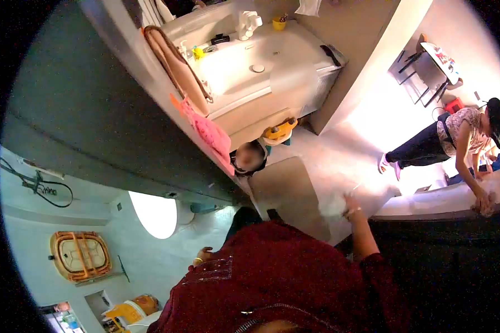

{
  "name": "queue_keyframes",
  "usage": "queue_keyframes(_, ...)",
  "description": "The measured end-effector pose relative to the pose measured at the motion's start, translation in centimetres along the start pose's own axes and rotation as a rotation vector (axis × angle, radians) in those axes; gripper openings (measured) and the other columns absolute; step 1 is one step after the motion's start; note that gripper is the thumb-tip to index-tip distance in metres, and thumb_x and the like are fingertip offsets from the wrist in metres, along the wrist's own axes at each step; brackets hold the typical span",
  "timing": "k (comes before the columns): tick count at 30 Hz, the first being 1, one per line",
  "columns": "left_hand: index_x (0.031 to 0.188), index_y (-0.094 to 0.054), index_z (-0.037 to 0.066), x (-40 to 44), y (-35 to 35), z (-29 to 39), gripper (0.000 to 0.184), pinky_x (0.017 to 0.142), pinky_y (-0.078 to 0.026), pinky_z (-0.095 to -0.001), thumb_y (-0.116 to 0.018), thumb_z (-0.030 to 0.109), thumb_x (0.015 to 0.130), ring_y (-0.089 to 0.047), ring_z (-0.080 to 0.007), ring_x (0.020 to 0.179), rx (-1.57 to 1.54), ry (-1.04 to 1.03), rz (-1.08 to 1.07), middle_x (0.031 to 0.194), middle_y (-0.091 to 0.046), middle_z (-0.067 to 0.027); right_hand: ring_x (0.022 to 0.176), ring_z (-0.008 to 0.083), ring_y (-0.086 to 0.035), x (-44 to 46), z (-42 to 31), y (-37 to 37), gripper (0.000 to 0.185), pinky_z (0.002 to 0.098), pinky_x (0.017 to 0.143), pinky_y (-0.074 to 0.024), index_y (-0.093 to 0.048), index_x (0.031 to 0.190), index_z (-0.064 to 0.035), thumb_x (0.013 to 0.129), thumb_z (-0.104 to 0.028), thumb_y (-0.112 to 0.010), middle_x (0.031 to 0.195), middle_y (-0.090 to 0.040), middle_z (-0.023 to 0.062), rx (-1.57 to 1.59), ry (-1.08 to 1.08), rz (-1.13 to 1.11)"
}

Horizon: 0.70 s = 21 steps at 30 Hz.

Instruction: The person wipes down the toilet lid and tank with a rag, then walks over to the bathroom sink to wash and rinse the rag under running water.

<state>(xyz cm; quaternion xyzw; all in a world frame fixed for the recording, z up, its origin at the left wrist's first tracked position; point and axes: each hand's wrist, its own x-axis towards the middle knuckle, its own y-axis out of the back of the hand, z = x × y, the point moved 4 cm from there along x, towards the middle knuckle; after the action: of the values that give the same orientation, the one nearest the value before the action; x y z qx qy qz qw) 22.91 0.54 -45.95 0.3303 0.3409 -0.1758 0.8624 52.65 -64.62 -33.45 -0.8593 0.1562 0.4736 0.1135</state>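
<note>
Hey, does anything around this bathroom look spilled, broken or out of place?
Nothing clearly stands out. The pink cloth hangs beside the white basin, and no spill or breakage shows. Everything looks slanted, probably just the curved, tilted view. Blurred patches could hide small marks.

Pale floor, yellow-topped item with teal base, dark-rimmed bin
</note>
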Motion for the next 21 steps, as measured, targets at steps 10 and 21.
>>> queue_keyframes(10,0.123,-0.049,0.002,9.3,5.3,12.2,0.055,0.084,-0.047,-0.0357,-0.066,0.029,0.078,-0.06,-0.0257,0.097,-0.19,0.288,-0.082,0.114,-0.058,-0.0149,0.092,0.0178,-0.056,-17.4,-31.4,-30.7,0.056,0.0289,0.076,-0.0449,-0.031,0.135,-0.0091,0.087,-0.015,-0.058,0.128,-0.044,0.0116,-0.254,1.218,-0.339)
queue_keyframes(21,0.122,-0.05,0.002,28.1,12.8,28.4,0.051,0.084,-0.047,-0.035,-0.065,0.027,0.079,-0.06,-0.025,0.095,-0.473,0.198,0.073,0.113,-0.059,-0.0143,0.107,0.0358,-0.051,4.1,-24.2,-27.7,0.049,0.0431,0.091,-0.0408,-0.049,0.118,-0.003,0.081,-0.034,-0.059,0.11,-0.056,0.0212,-2.093,0.696,-0.648)
